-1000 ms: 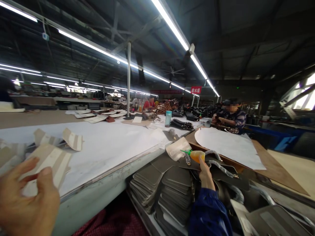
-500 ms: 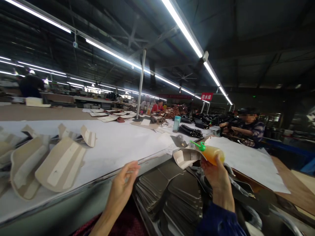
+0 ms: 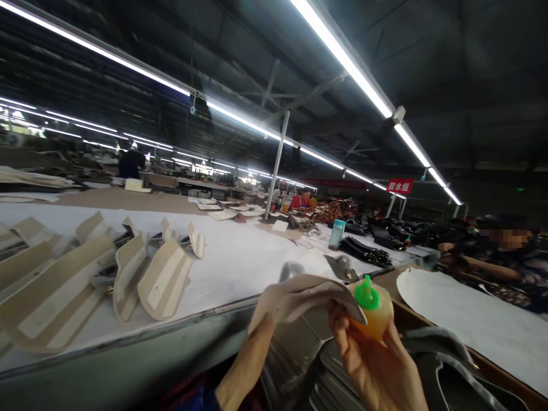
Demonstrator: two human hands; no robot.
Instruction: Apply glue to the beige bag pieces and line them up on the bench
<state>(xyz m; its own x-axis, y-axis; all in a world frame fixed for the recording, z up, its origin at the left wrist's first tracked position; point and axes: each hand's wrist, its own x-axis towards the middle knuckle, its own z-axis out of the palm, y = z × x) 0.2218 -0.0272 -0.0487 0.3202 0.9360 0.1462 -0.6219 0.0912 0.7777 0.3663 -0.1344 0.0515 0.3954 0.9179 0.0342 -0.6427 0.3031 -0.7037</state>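
Observation:
A squeeze bottle (image 3: pixel 379 317) of yellow-orange liquid, with a green nozzle cap, is held in my right hand (image 3: pixel 372 365). The thumb and fingers of that hand also pinch the right end of a curved beige bag panel (image 3: pixel 299 294). My left hand (image 3: pixel 259 342) grips the panel's left end; its fingertips are hidden behind the piece. The panel arches between both hands, above stacks of dark flat pieces (image 3: pixel 295 354). To the left, several similar curved panels (image 3: pixel 165 279) lie on a white-covered table (image 3: pixel 231 257).
A turquoise-lidded bottle (image 3: pixel 337 234) stands by a pile of black strips (image 3: pixel 363 251). Dark pieces with wrapped handles (image 3: pixel 445 348) lie at my right, beside a white sheet (image 3: pixel 471 319). A co-worker (image 3: pixel 505 257) is at the far right. A metal post (image 3: pixel 278 165) rises from the table.
My left hand, open and apart before, has closed on the beige panel. The panel has turned over into an arch, and the squeeze bottle's nozzle now points up. The view has swung left.

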